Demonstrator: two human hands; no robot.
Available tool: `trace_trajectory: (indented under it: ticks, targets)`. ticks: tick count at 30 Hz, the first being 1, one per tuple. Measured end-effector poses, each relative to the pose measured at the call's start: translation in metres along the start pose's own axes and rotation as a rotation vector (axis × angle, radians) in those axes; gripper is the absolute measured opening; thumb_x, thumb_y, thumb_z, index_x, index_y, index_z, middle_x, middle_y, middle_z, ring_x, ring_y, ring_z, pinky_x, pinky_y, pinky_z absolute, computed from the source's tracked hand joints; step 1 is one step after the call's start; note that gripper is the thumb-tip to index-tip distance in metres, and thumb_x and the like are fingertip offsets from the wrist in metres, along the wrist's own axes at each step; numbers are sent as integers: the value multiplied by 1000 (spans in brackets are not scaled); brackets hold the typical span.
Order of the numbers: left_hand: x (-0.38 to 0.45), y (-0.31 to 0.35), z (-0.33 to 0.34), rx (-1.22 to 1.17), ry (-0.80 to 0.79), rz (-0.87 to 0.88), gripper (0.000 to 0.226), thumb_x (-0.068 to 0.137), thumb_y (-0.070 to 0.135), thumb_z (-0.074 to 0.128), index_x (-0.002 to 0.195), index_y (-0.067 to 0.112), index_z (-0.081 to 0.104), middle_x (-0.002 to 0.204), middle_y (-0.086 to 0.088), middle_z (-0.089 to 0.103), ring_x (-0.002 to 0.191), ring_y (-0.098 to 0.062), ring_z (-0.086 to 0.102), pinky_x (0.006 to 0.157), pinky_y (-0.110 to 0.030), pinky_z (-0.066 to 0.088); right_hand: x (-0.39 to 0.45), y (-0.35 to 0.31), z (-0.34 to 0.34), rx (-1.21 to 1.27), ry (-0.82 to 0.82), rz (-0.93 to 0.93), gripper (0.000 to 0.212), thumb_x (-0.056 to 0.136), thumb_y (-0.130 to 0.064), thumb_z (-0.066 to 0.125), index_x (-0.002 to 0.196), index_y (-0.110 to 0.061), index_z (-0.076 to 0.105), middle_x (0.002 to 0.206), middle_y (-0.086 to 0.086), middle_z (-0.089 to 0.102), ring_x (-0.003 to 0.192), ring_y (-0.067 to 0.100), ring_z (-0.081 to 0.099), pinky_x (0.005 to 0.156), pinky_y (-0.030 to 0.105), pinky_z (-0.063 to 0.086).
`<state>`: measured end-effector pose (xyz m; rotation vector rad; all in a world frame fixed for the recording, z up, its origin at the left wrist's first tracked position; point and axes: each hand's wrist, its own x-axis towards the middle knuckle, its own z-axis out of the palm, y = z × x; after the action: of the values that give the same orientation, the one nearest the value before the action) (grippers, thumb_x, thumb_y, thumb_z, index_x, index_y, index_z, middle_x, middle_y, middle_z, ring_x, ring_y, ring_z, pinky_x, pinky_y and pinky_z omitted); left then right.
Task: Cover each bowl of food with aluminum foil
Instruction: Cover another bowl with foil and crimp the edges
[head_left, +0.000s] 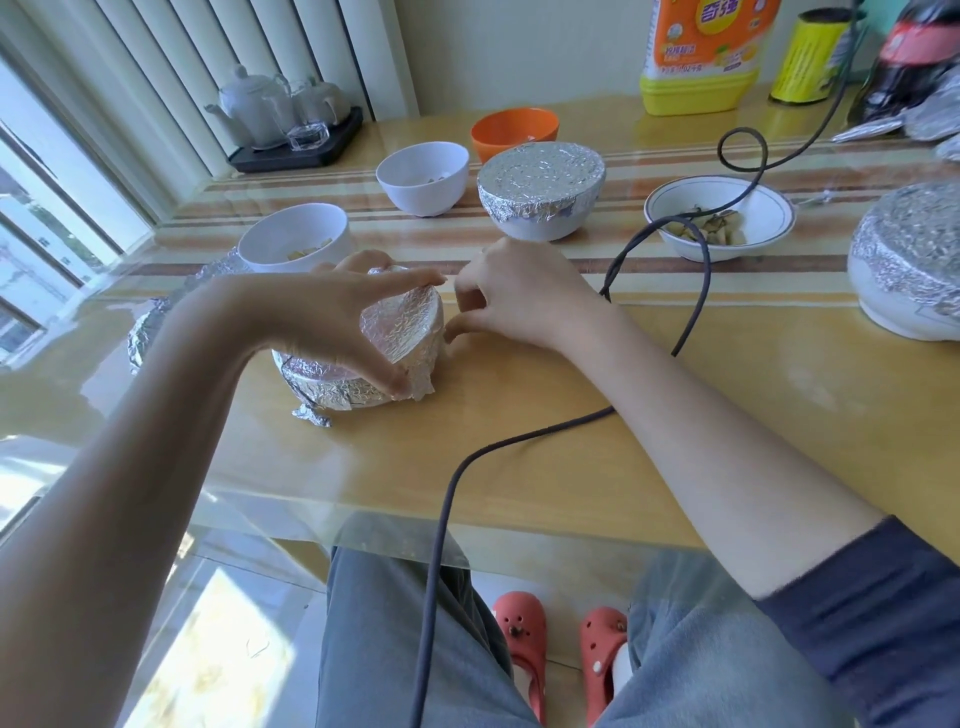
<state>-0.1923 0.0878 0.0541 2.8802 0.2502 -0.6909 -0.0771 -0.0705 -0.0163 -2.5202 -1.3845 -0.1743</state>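
The table (597, 467), glass-topped, was crowded along its far edge. At the right edge a big foil-wrapped bowl (906, 260) was seen, contents hidden. A foil-capped white bowl (542, 189) sat mid-table toward the far edge, sealed. Just right of it, a blue-rimmed bowl (719, 215) lay uncovered, with food pieces in it. A left white bowl (295, 239) held yellowish bits, uncovered; a small white bowl (422, 176) showed a few pieces, and an orange bowl (514, 132) behind it could not be read. Toward the left near edge, the foil-covered bowl (358, 353) was being worked: it was gripped by the left hand (332, 317), fingers spread over the top and thumb curled at the foil skirt. The right hand (514, 296) was curled, pinching foil at the bowl's right rim.
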Motion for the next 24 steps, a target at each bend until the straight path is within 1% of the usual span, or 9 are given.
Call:
trace_trajectory:
  ticks: [1,4,6,8,11,15,20,22,24]
  targets:
    - [1,0,0,-2,9,3,117,29,76,65,131,77,8,150,26,11,143,-16,17,116,-45,22,-6,-2,2,110,14,86,21,89,-33,64,104,-19,70,99,1,66,93,20,58,71,30,43]
    - [2,-1,0,-14,24,8,111,34,71,70,131,72,15,145,23,18,138,-16,24,113,-45,27,-32,-26,10,846,155,352,43,91,3,42,126,-10,62,115,4,67,104,15,62,96,33,48]
    - [2,0,1,-8,29,15,109,31,72,68,128,72,17,144,22,20,136,-17,26,112,-45,29,-42,-47,15,1221,6,382,41,87,-2,38,115,-12,66,91,-9,67,89,9,57,100,32,44]
    - [3,1,1,-5,34,17,107,30,73,66,125,71,18,141,20,23,133,-18,29,110,-46,31,-46,-62,16,1424,-146,397,36,80,-12,41,105,-18,66,68,-18,58,80,8,48,108,38,39]
    - [5,1,1,0,38,8,106,29,72,66,124,69,19,139,19,24,130,-21,34,108,-48,34,-46,-58,16,1570,-220,434,47,83,2,36,119,-12,62,81,-11,61,88,8,50,110,32,39]
    - [6,1,1,15,31,2,107,29,72,66,125,69,17,138,19,23,129,-22,34,107,-49,35,-38,-42,12,1665,-243,484,63,66,9,37,127,4,54,106,24,54,100,20,44,103,28,40]
    - [6,1,1,21,32,-3,109,29,71,65,126,67,15,142,18,23,132,-23,33,108,-49,33,-27,-59,20,1418,-164,487,73,65,19,30,130,-7,50,93,13,52,86,26,45,67,27,36]
    - [6,2,0,29,26,-19,111,28,70,64,127,65,16,141,16,24,129,-24,36,105,-46,35,-24,-54,18,1491,-204,489,75,66,23,22,130,-6,49,104,22,54,95,35,53,77,31,47]
    - [5,4,0,35,29,-40,110,28,70,65,128,62,19,140,14,26,127,-24,39,102,-44,36,-22,-42,13,1596,-255,491,73,71,26,16,130,-4,47,126,21,53,124,32,50,108,37,41]
